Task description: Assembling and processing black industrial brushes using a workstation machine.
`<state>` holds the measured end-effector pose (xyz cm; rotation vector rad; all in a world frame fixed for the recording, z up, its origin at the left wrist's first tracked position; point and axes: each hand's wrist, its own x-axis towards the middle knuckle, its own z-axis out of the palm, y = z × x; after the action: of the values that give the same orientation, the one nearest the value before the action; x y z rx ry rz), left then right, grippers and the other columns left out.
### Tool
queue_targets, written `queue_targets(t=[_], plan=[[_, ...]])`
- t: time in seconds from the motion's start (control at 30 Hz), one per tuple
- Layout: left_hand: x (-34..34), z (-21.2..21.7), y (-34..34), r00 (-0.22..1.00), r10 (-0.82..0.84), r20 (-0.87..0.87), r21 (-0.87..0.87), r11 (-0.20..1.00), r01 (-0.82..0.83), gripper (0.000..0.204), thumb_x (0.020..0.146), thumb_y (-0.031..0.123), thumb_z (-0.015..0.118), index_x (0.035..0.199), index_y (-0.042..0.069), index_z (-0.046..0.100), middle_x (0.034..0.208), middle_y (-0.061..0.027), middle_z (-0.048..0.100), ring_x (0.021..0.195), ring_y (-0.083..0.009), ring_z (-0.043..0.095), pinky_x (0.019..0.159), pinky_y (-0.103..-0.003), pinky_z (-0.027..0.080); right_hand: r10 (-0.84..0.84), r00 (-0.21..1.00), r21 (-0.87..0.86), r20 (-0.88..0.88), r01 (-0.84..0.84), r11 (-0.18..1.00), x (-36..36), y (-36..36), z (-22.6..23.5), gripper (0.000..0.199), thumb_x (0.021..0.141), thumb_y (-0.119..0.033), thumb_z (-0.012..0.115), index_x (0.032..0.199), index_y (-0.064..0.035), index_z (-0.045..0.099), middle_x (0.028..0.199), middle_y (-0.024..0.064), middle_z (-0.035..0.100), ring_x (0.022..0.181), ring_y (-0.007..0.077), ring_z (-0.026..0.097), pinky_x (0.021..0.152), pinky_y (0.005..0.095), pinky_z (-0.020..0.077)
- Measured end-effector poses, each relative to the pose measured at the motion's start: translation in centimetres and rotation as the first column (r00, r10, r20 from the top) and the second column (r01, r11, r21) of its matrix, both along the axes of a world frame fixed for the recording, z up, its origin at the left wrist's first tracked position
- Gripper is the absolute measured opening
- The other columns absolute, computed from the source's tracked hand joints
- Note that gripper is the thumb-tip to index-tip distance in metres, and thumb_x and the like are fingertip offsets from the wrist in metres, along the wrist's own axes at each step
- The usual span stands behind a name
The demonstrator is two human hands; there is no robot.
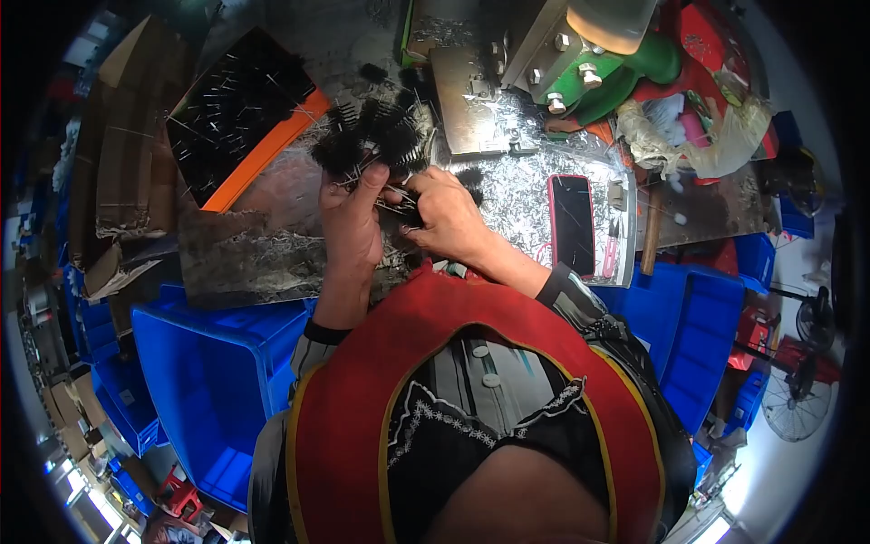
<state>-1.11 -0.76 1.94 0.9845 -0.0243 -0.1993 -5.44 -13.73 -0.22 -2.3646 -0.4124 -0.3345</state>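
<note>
A bunch of black wire-stemmed bristle brushes [372, 131] rises from my left hand [355, 222], its fingers closed round the thin metal stems and its thumb lying over them. Close beside it, my right hand [451, 218] has curled fingers at the lower stem ends, pinching there; exactly which stems it grips is hidden. More black bristles show just under and beyond the hands on the worn metal tabletop [245, 258]. Up and left lies an orange-edged bin [272, 156] full of similar black brushes with stems sticking out.
A green machine [580, 82] with bolted metal plates stands at the far right of the hands. A phone [571, 227], a pink cutter [611, 249] and a wooden handle [652, 227] lie to the right. Blue crates [195, 340] flank me; cardboard [136, 154] stands left.
</note>
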Motion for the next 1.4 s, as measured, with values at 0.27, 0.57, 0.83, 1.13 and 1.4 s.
queue_targets(t=[0.27,0.57,0.83,1.13,1.4], plan=[[0.0,2.5,1.3,0.975,0.186,0.122,0.299,0.93,-0.215,0.033,0.078,0.001,0.065,0.108,0.0,0.051,0.091,-0.008,0.062,0.069,-0.0166,0.064,0.052,-0.022,0.049,0.052,0.969,-0.175,-0.243,-0.096,0.98,-0.3,0.5,1.6,0.026,0.058,-0.021,0.072,0.065,0.0011,0.059,0.083,0.0132,0.056,0.085,0.0308,0.052,0.076,0.0387,0.0419],[-1.4,4.2,15.1,0.744,0.555,0.372,0.488,0.565,-0.666,0.024,0.084,0.004,0.055,0.108,0.001,0.054,0.095,-0.0097,0.063,0.076,-0.0182,0.064,0.063,-0.03,0.05,-0.051,0.991,0.144,-0.125,0.069,0.987,-0.8,-0.5,1.0,0.027,0.058,-0.007,0.07,0.076,0.0005,0.053,0.078,0.0128,0.051,0.079,0.0294,0.052,0.069,0.0353,0.0448],[-13.9,5.8,36.0,0.602,0.788,0.128,0.979,-0.004,-0.204,0.04,0.08,0.022,0.064,0.113,0.001,0.055,0.106,-0.0105,0.062,0.091,-0.0261,0.06,0.077,-0.039,0.047,-0.014,0.974,0.702,-0.228,0.174,0.691,-2.5,-2.9,2.8,0.018,0.073,-0.005,0.067,0.088,-0.0038,0.057,0.079,0.001,0.058,0.071,0.0085,0.053,0.068,0.0244,0.0443],[0.1,2.4,14.9,0.873,0.041,0.486,0.855,0.185,-0.485,0.051,0.074,0.013,0.071,0.12,0.003,0.053,0.118,-0.0126,0.056,0.108,-0.021,0.053,0.093,-0.032,0.04,0.019,0.942,0.892,-0.335,0.311,0.327,-2.3,-4.1,3.6,0.011,0.077,-0.005,0.065,0.087,-0.0021,0.062,0.079,0.0009,0.06,0.071,0.0078,0.054,0.066,0.0228,0.0442],[12.0,-1.8,-3.0,0.617,-0.699,0.362,0.932,0.275,-0.236,0.059,0.067,0.011,0.067,0.123,0.02,0.05,0.14,-0.0135,0.032,0.131,-0.0367,0.021,0.106,-0.044,0.025,-0.086,0.932,0.757,-0.353,0.338,0.559,-2.4,-4.5,3.8,0.013,0.075,-0.005,0.068,0.085,-0.0029,0.059,0.075,0.0001,0.057,0.068,0.0079,0.052,0.063,0.0236,0.0437]])
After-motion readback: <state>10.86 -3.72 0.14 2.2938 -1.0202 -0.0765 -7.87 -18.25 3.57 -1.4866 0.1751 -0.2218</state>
